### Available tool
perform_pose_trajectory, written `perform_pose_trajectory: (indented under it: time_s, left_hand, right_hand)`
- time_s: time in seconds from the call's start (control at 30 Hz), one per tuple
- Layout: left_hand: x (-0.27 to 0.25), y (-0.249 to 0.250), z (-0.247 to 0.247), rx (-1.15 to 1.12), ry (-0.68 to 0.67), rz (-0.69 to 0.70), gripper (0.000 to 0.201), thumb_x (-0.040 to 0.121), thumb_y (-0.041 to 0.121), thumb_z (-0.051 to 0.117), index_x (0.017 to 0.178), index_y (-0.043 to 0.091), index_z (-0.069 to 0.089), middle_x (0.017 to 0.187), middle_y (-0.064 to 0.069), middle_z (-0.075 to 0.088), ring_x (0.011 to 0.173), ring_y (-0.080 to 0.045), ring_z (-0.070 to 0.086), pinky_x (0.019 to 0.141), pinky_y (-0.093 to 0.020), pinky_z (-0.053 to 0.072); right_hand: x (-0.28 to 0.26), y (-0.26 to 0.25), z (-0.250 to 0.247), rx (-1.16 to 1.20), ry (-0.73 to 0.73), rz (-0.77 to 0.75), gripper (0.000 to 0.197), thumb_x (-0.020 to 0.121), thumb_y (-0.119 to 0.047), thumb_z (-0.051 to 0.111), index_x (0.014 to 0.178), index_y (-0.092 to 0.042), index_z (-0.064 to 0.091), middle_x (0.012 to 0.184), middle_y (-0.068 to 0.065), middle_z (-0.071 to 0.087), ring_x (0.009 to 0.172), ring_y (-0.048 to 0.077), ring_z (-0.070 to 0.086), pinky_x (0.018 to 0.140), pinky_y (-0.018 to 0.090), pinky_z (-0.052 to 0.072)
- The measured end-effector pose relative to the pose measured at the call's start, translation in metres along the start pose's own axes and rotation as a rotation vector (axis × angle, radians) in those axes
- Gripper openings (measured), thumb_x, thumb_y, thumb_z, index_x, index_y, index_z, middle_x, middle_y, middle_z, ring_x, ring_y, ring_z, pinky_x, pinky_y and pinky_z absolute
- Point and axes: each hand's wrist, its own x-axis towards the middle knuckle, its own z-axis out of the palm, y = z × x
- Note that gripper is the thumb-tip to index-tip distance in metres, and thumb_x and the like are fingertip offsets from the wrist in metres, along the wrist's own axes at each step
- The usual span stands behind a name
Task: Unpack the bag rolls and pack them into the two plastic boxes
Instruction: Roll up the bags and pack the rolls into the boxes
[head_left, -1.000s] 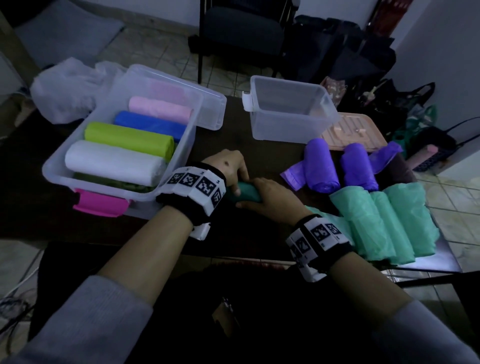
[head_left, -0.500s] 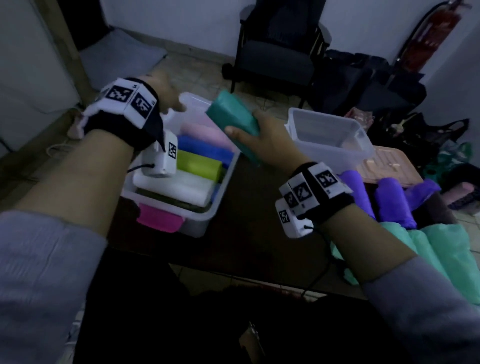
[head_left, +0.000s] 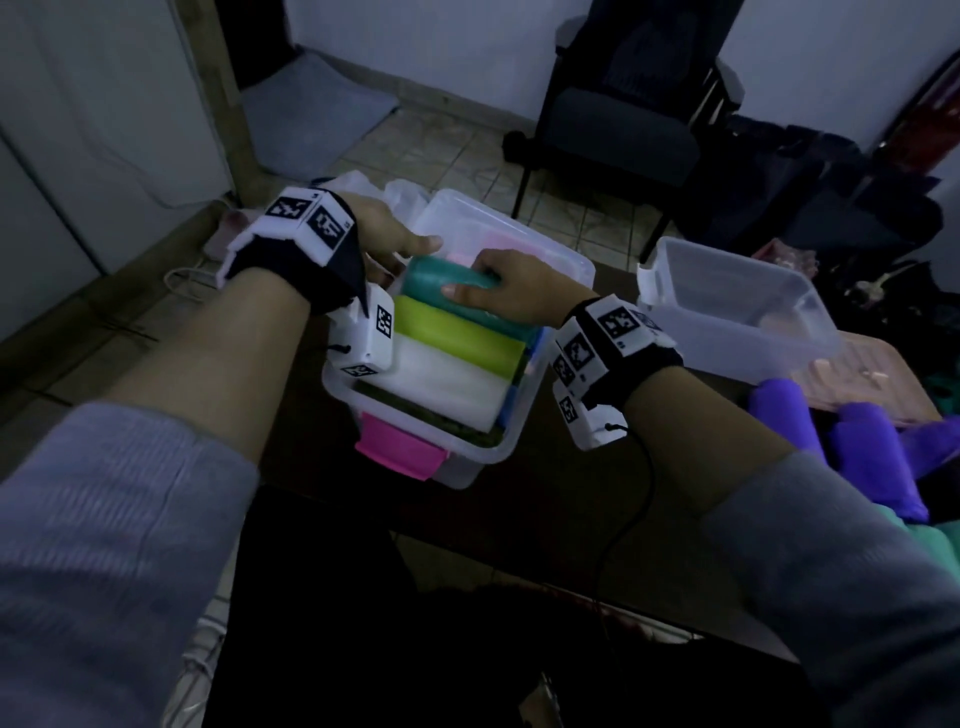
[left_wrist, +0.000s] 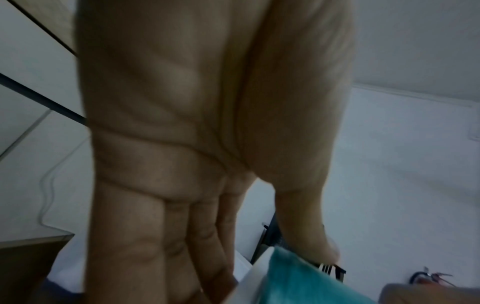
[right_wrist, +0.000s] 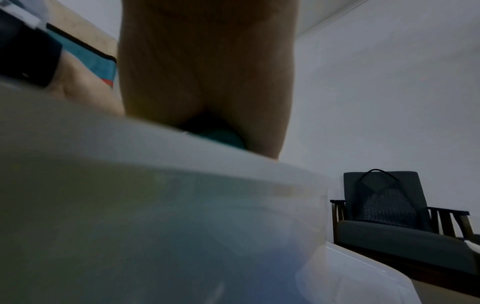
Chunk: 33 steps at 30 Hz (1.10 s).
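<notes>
**Teal roll going into the near box**

Our right hand (head_left: 511, 283) grips the teal roll (head_left: 441, 280), fingers (head_left: 462, 289) curled over its top, at the box (head_left: 483, 447) on our 11 o'clock side. Our left hand (head_left: 387, 241) rests open-fingered against the roll's left end. We judge the roll light, soft and slippery, best held around its middle. It lies above the green roll (head_left: 457, 338) and white roll (head_left: 436, 384). The second box (head_left: 737, 312) stands at 2 o'clock on the dark worktop (head_left: 545, 467); purple rolls (head_left: 872, 467) lie at 3 o'clock. A chair (head_left: 618, 130) stands on the tiled floor (head_left: 447, 150).
</notes>
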Motion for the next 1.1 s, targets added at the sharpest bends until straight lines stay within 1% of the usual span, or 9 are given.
perform_pose_trajectory:
  time_s: [0.17, 0.23, 0.3, 0.5, 0.7, 0.8, 0.9, 1.0, 1.1]
  left_hand:
    - [0.009, -0.004, 0.006, 0.222, 0.119, 0.041, 0.07, 0.075, 0.058, 0.065, 0.113, -0.001, 0.055, 0.118, -0.019, 0.06, 0.11, -0.032, 0.058, 0.099, -0.04, 0.045]
    - [0.01, -0.003, 0.009, 0.284, 0.159, 0.06, 0.073, 0.076, 0.056, 0.066, 0.117, -0.004, 0.053, 0.12, -0.023, 0.058, 0.111, -0.034, 0.057, 0.098, -0.039, 0.045]
    - [0.01, 0.0, 0.011, 0.329, 0.176, 0.069, 0.071, 0.076, 0.054, 0.068, 0.113, -0.005, 0.055, 0.117, -0.024, 0.059, 0.105, -0.034, 0.058, 0.095, -0.037, 0.046]
    - [0.006, 0.006, 0.013, 0.493, 0.228, 0.066, 0.05, 0.078, 0.051, 0.066, 0.066, 0.006, 0.048, 0.071, -0.01, 0.054, 0.079, -0.026, 0.053, 0.078, -0.033, 0.041]
    - [0.003, 0.013, 0.023, 0.678, 0.199, 0.089, 0.049, 0.091, 0.039, 0.055, 0.105, -0.008, 0.054, 0.123, -0.026, 0.054, 0.1, -0.03, 0.05, 0.082, -0.033, 0.033]
    - [0.002, 0.016, 0.023, 0.708, 0.194, 0.054, 0.057, 0.092, 0.037, 0.054, 0.123, -0.01, 0.047, 0.129, -0.026, 0.051, 0.112, -0.033, 0.049, 0.09, -0.035, 0.034]
    - [0.008, 0.016, 0.021, 0.728, 0.195, 0.084, 0.052, 0.093, 0.035, 0.054, 0.123, -0.008, 0.049, 0.119, -0.024, 0.056, 0.11, -0.033, 0.051, 0.093, -0.036, 0.035]
    - [-0.011, 0.033, 0.025, 0.736, 0.231, 0.144, 0.031, 0.093, 0.031, 0.056, 0.094, 0.0, 0.059, 0.072, -0.009, 0.047, 0.076, -0.027, 0.047, 0.069, -0.035, 0.037]
    - [-0.037, 0.073, 0.038, 0.712, 0.22, 0.186, 0.031, 0.096, 0.03, 0.051, 0.096, -0.001, 0.055, 0.09, -0.02, 0.052, 0.081, -0.026, 0.044, 0.065, -0.028, 0.03]
  right_hand:
    - [0.006, 0.002, 0.012, -0.087, 0.026, 0.085, 0.046, 0.099, -0.047, 0.029, 0.079, -0.014, 0.054, 0.094, 0.02, 0.051, 0.093, 0.031, 0.049, 0.089, 0.037, 0.04]
    - [0.003, 0.0, 0.014, -0.007, 0.007, 0.087, 0.043, 0.103, -0.036, 0.024, 0.11, -0.011, 0.058, 0.117, 0.022, 0.056, 0.112, 0.034, 0.051, 0.097, 0.038, 0.037]
    - [-0.001, -0.002, 0.015, 0.056, -0.03, 0.065, 0.045, 0.104, -0.033, 0.019, 0.142, -0.017, 0.037, 0.143, 0.015, 0.042, 0.132, 0.031, 0.038, 0.107, 0.034, 0.027]
    - [0.002, -0.002, 0.017, -0.046, -0.133, 0.07, 0.047, 0.103, -0.038, 0.014, 0.15, -0.03, 0.015, 0.158, 0.003, 0.011, 0.146, 0.025, 0.009, 0.116, 0.05, 0.009]
    - [0.005, 0.0, 0.024, -0.117, -0.077, 0.044, 0.048, 0.103, -0.039, 0.015, 0.15, -0.03, 0.014, 0.158, 0.004, 0.013, 0.145, 0.026, 0.011, 0.114, 0.052, 0.015]
    - [0.008, 0.003, 0.027, -0.089, -0.062, 0.034, 0.049, 0.102, -0.041, 0.017, 0.15, -0.028, 0.014, 0.157, 0.004, 0.017, 0.144, 0.026, 0.015, 0.114, 0.052, 0.017]
    - [0.003, 0.006, 0.025, 0.053, 0.046, 0.0, 0.052, 0.101, -0.04, 0.027, 0.149, -0.021, 0.019, 0.154, 0.006, 0.026, 0.141, 0.024, 0.023, 0.114, 0.046, 0.019]
    - [-0.014, 0.006, 0.02, 0.379, 0.331, -0.049, 0.046, 0.1, -0.03, 0.039, 0.141, -0.008, 0.037, 0.146, 0.011, 0.039, 0.135, 0.022, 0.034, 0.112, 0.031, 0.022]
    - [-0.041, 0.019, 0.016, 0.482, 0.602, -0.025, 0.036, 0.099, -0.023, 0.044, 0.129, -0.004, 0.05, 0.133, 0.012, 0.051, 0.126, 0.022, 0.043, 0.106, 0.031, 0.031]
